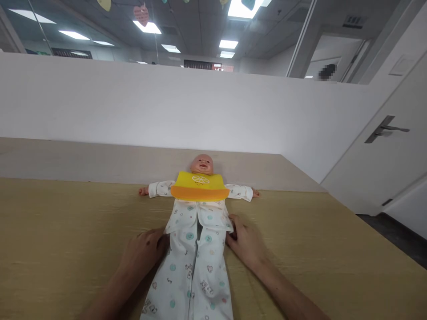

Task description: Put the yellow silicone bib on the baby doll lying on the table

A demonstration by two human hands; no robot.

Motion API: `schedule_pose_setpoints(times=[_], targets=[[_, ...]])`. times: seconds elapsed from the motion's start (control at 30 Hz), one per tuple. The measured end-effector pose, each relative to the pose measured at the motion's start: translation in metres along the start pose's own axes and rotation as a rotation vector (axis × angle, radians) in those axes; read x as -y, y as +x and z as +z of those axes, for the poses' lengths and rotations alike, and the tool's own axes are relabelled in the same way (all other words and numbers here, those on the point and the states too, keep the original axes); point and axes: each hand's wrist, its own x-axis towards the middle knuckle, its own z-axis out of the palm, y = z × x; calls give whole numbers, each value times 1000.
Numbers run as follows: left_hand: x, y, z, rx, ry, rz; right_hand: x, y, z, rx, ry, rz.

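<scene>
A baby doll point(202, 164) lies on its back, head away from me and arms stretched out sideways. Across its chest is a yellow bib point(200, 181) with an orange catch pocket and a white citrus-slice print. Under the bib it wears a white printed baby top point(187, 215), parted at the lower front. White baby pants point(190, 271) with the same print stretch toward me. At the waist's left side, my left hand point(148, 246) is closed on the edge of the pants, fingertips hidden. Opposite it, my right hand point(245, 242) pinches the pants' right side, just below the top's hem.
The doll lies on a tan, film-covered table point(300, 249). A pale ledge point(83, 160) and a white wall point(150, 106) stand behind it. To the right is a white door with a metal handle point(383, 129). Glass panels with hanging paper shapes rise above the wall.
</scene>
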Motion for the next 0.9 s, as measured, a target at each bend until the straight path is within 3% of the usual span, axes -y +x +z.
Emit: schedule_pose_setpoints(times=[0.1,0.2,0.27,0.37,0.43,0.57,0.63,0.77,0.9], targets=[[12,2,-4,-18,-151,14,-17,5,-6,112,265,-122],[22,19,-17,-133,-400,-63,-32,19,-22,269,638,-158],[25,42,-29,-232,-576,-90,-34,35,-36,214,825,-83],[23,91,-41,-335,-850,-72,-25,68,-55,14,1043,75],[19,128,-43,-339,-1079,-110,-14,94,-63,-47,1202,138],[6,193,-37,-195,-1435,-288,10,149,-61,-72,1285,191],[0,215,-34,-41,-1509,-341,19,176,-54,-22,1245,227],[-7,241,-30,279,-1617,-328,30,220,-38,195,1267,248],[-14,260,-22,371,-1666,-252,33,244,-23,244,1323,309]])
